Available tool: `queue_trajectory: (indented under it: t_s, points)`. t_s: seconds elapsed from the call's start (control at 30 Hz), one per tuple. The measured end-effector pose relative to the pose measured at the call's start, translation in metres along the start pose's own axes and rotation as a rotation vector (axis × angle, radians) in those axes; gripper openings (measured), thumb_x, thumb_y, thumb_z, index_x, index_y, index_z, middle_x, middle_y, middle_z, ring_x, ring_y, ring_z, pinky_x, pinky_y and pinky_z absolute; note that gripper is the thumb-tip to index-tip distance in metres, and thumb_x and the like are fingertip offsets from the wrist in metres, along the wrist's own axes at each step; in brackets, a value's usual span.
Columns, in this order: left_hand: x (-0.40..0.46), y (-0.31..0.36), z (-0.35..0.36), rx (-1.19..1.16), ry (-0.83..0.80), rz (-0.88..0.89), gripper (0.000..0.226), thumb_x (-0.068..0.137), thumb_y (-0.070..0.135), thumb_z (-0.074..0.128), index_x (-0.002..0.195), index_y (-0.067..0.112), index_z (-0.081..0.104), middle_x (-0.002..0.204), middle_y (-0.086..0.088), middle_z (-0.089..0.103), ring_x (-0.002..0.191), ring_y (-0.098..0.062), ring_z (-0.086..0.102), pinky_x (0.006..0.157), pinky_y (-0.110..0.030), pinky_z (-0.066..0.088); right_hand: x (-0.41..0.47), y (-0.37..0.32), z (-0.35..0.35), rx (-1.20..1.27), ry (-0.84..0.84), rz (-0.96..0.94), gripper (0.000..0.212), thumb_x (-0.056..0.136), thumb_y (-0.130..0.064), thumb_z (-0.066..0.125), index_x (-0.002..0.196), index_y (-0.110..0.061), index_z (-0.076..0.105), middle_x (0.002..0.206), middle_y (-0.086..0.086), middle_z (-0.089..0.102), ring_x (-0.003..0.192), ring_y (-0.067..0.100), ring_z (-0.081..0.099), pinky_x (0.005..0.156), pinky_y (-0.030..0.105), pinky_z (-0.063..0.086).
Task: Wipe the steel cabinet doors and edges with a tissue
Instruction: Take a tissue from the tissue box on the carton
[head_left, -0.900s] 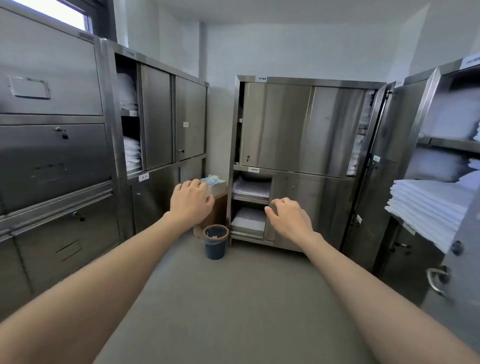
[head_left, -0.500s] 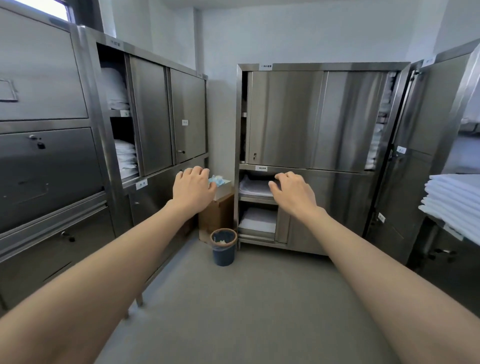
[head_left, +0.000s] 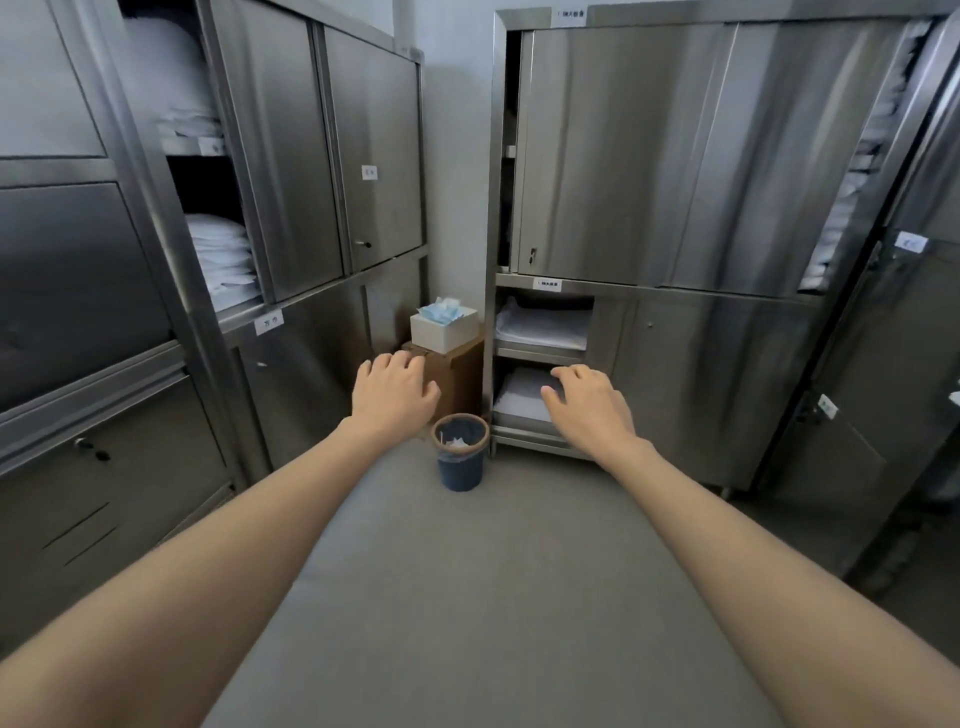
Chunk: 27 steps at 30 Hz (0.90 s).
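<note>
A white tissue box (head_left: 444, 328) with light blue tissue sticking out sits on a brown carton (head_left: 456, 374) in the corner between two steel cabinets. My left hand (head_left: 393, 391) is stretched forward, empty, fingers relaxed, just below and left of the box. My right hand (head_left: 588, 402) is also out front and empty, in line with the open lower shelves of the steel cabinet ahead (head_left: 675, 156). The steel cabinet on the left (head_left: 291, 171) has one sliding door pushed aside, showing folded white linen (head_left: 221, 257).
A dark blue waste bin (head_left: 460, 457) with scraps inside stands on the grey floor (head_left: 467, 597) in front of the carton. Folded white towels (head_left: 540, 325) fill the cabinet's open lower shelves. More steel cabinets (head_left: 893, 364) line the right side.
I have moved closer to the corner and the view has tilted down. Both hands stay stretched out and empty, now lower against the tissue box and shelves.
</note>
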<state>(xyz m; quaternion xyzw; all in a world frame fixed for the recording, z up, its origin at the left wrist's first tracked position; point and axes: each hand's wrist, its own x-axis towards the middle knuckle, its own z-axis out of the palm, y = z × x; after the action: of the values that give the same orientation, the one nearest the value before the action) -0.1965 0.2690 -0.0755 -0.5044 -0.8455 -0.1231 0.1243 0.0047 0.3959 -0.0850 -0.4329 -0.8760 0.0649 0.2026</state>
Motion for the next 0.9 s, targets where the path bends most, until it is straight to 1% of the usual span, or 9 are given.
queue_trajectory:
  t_s: [0.07,0.17,0.37,0.47,0.7,0.9]
  points:
    - [0.026,0.007,0.013,0.012,-0.01,-0.013,0.046,0.102,0.035,0.04,0.14,0.012,0.05,0.146,-0.008,0.049,0.135,-0.028,0.042,0.111,-0.042,0.03,0.03,0.013,0.01,0.007,-0.002,-0.014,0.043,0.105,-0.036,0.038,0.142,-0.016,0.049,0.145,0.004,0.048,0.137,0.024,0.037,0.106,0.041,0.036]
    - [0.074,0.023,0.022,0.015,0.017,-0.019,0.045,0.102,0.035,0.039,0.139,0.012,0.051,0.144,-0.007,0.05,0.133,-0.027,0.043,0.11,-0.041,0.031,0.077,0.032,0.013,0.019,0.02,-0.055,0.045,0.105,-0.037,0.038,0.143,-0.015,0.048,0.147,0.004,0.048,0.139,0.023,0.036,0.11,0.041,0.035]
    - [0.158,0.052,0.026,0.025,0.078,-0.017,0.042,0.101,0.033,0.04,0.135,0.011,0.053,0.139,-0.008,0.053,0.129,-0.027,0.046,0.108,-0.039,0.032,0.164,0.061,-0.002,0.049,0.054,-0.089,0.043,0.106,-0.034,0.038,0.142,-0.013,0.048,0.146,0.006,0.047,0.138,0.025,0.038,0.107,0.037,0.037]
    - [0.179,0.057,0.043,0.033,0.053,-0.024,0.042,0.101,0.034,0.039,0.134,0.012,0.054,0.138,-0.008,0.054,0.129,-0.026,0.047,0.108,-0.04,0.033,0.188,0.074,0.01,0.047,0.026,-0.085,0.043,0.106,-0.034,0.038,0.141,-0.012,0.049,0.144,0.007,0.049,0.135,0.025,0.04,0.105,0.037,0.038]
    - [0.223,0.045,0.1,0.021,-0.044,-0.081,0.044,0.102,0.035,0.04,0.139,0.013,0.051,0.143,-0.008,0.051,0.133,-0.027,0.044,0.111,-0.041,0.031,0.236,0.095,0.066,0.04,-0.079,-0.085,0.046,0.106,-0.037,0.038,0.144,-0.014,0.046,0.148,0.007,0.047,0.139,0.025,0.037,0.11,0.042,0.036]
    - [0.285,0.016,0.133,-0.006,-0.062,-0.096,0.045,0.103,0.035,0.039,0.141,0.013,0.049,0.145,-0.008,0.049,0.135,-0.028,0.043,0.113,-0.043,0.029,0.307,0.086,0.101,0.006,-0.108,-0.105,0.045,0.106,-0.037,0.037,0.144,-0.014,0.046,0.145,0.007,0.048,0.137,0.025,0.038,0.109,0.043,0.037]
